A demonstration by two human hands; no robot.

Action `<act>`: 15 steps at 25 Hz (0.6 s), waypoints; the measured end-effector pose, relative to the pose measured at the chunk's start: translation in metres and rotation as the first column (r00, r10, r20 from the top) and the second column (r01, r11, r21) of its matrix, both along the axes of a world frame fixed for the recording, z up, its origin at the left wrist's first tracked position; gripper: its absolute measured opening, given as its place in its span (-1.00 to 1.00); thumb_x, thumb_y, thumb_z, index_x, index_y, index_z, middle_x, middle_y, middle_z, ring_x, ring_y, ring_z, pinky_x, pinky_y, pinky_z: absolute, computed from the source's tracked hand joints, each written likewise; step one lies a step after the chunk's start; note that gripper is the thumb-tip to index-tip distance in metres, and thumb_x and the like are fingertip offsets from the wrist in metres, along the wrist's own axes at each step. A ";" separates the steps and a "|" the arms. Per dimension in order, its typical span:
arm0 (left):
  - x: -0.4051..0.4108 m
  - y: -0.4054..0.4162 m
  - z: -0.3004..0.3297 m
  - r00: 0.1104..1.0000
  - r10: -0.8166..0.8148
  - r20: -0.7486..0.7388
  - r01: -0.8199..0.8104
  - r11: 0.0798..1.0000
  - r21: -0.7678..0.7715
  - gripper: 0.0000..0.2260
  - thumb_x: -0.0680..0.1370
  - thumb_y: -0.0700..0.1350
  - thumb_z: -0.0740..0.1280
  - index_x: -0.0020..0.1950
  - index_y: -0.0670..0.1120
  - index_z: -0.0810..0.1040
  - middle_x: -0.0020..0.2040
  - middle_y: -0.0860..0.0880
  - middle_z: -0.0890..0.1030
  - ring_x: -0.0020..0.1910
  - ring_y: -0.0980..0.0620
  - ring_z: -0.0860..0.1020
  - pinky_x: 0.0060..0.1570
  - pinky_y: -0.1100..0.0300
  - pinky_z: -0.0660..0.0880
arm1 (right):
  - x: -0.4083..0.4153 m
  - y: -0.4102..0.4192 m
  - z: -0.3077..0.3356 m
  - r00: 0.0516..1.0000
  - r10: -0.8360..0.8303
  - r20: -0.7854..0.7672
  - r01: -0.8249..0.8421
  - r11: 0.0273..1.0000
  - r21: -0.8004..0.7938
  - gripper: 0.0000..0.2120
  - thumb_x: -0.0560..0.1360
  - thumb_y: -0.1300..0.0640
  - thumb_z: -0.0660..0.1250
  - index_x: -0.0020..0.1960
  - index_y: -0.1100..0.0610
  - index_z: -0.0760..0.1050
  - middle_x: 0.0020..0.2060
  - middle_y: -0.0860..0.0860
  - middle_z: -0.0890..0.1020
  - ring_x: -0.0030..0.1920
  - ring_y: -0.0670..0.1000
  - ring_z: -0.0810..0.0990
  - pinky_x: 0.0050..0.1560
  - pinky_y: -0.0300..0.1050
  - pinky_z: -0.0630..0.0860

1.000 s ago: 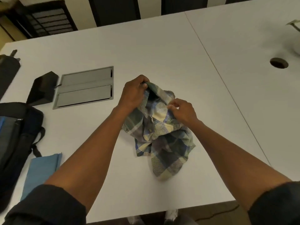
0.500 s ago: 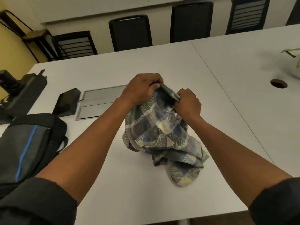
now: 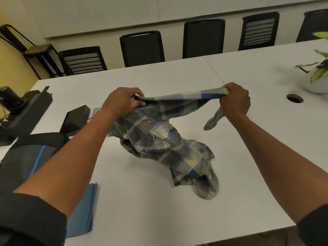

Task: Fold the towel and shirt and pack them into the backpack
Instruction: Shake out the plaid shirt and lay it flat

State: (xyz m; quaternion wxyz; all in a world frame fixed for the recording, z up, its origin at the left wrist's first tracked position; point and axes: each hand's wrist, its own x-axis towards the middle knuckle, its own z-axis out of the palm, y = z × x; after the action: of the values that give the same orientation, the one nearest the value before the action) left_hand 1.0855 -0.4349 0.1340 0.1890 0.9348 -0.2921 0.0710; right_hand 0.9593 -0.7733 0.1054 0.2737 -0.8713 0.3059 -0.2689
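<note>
Left hand [image 3: 122, 101] and right hand [image 3: 234, 100] each with fingers curled, gripping the shirt [image 3: 165, 139] edge stretched between them, tail on the table [image 3: 177, 219], folded towel [image 3: 83, 212] beside the backpack [image 3: 23, 155]

White surface [image 3: 177, 219] stretches wide, a seam running across it. The plaid shirt [image 3: 177, 157] has its lower end bunched on it mid-surface. Folded blue towel [image 3: 85, 210] lies flat near the front edge, left. Backpack [image 3: 23, 157] sits at the far left, a black box [image 3: 75, 118] behind it. White plant pot [image 3: 317, 84] far right, beside a round cable hole [image 3: 295, 98].
</note>
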 end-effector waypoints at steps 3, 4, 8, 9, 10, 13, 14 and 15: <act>-0.001 0.014 -0.029 0.990 0.128 -0.054 -0.125 0.991 0.050 -0.96 0.51 -0.07 0.36 -0.09 0.05 0.61 -0.10 -0.03 0.67 -0.15 -0.06 0.54 -0.18 0.08 0.48 | -0.005 0.027 0.008 0.997 0.074 0.020 -0.074 0.997 0.002 -0.78 0.39 0.20 0.31 0.01 0.06 0.60 -0.19 -0.01 0.59 -0.18 0.05 0.54 -0.22 -0.15 0.44; -0.002 0.016 -0.037 0.983 0.168 -0.080 -0.161 0.983 0.086 -0.92 0.50 -0.13 0.33 -0.12 0.06 0.57 -0.07 -0.06 0.67 -0.14 -0.07 0.53 -0.18 0.10 0.45 | -0.005 0.038 0.009 0.994 0.101 0.044 -0.101 0.995 0.001 -0.79 0.35 0.16 0.29 -0.04 0.06 0.59 -0.20 -0.01 0.60 -0.16 0.06 0.55 -0.24 -0.13 0.46; 0.001 0.028 -0.066 0.919 0.243 -0.310 -0.180 0.959 0.217 -0.80 0.52 -0.27 0.25 -0.01 -0.05 0.62 0.07 -0.15 0.64 -0.08 -0.06 0.49 -0.12 0.13 0.40 | -0.011 0.088 0.008 0.984 0.171 0.053 -0.178 0.973 0.148 -0.82 0.33 0.18 0.35 -0.09 0.00 0.59 -0.23 -0.07 0.60 -0.20 0.01 0.56 -0.24 -0.16 0.44; 0.002 0.032 -0.071 0.907 0.261 -0.331 -0.207 0.960 0.191 -0.78 0.53 -0.30 0.23 0.01 -0.08 0.62 0.08 -0.16 0.63 -0.06 -0.08 0.49 -0.09 0.11 0.41 | -0.013 0.101 0.003 0.972 0.228 0.059 -0.235 0.951 0.201 -0.79 0.33 0.21 0.38 -0.09 -0.03 0.59 -0.21 -0.10 0.61 -0.17 -0.02 0.58 -0.21 -0.16 0.47; 0.001 0.034 -0.073 0.897 0.274 -0.348 -0.240 0.961 0.138 -0.77 0.53 -0.31 0.21 0.01 -0.09 0.60 0.08 -0.17 0.63 -0.03 -0.10 0.51 -0.07 0.10 0.42 | -0.014 0.110 -0.004 0.939 0.340 0.048 -0.342 0.909 0.240 -0.74 0.32 0.24 0.39 -0.07 -0.05 0.60 -0.18 -0.13 0.62 -0.12 -0.03 0.61 -0.16 -0.15 0.53; -0.002 0.033 -0.068 0.866 0.238 -0.440 -0.329 0.933 -0.144 -0.73 0.54 -0.35 0.14 -0.04 -0.08 0.58 -0.01 -0.10 0.61 0.01 -0.10 0.53 -0.05 0.12 0.42 | -0.020 0.124 -0.026 0.517 0.848 -0.114 -0.730 0.507 0.459 -0.51 0.33 0.24 0.47 0.24 0.00 0.55 0.06 -0.04 0.64 0.08 -0.01 0.61 0.12 -0.07 0.59; -0.003 0.031 -0.064 0.852 0.200 -0.484 -0.349 0.906 -0.240 -0.71 0.54 -0.36 0.13 -0.08 -0.07 0.58 -0.05 -0.07 0.61 -0.02 -0.06 0.53 -0.07 0.14 0.41 | -0.022 0.125 -0.034 0.339 0.929 -0.146 -0.735 0.359 0.576 -0.46 0.38 0.21 0.51 0.33 0.03 0.49 0.14 0.00 0.63 0.13 -0.01 0.60 0.17 -0.09 0.57; -0.004 0.028 -0.059 0.839 0.152 -0.523 -0.359 0.877 -0.320 -0.69 0.54 -0.36 0.12 -0.12 -0.05 0.58 -0.10 -0.05 0.61 -0.07 -0.03 0.53 -0.12 0.15 0.41 | -0.022 0.125 -0.042 0.243 0.960 -0.137 -0.699 0.272 0.662 -0.47 0.42 0.20 0.51 0.36 0.06 0.47 0.17 0.02 0.63 0.17 -0.03 0.60 0.20 -0.12 0.55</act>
State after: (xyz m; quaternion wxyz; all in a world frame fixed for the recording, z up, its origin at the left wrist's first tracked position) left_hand 1.0817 -0.4068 0.0748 0.4337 0.8935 -0.0840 -0.0801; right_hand 0.9368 -0.6485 0.0632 0.4825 -0.8292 -0.1132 0.2586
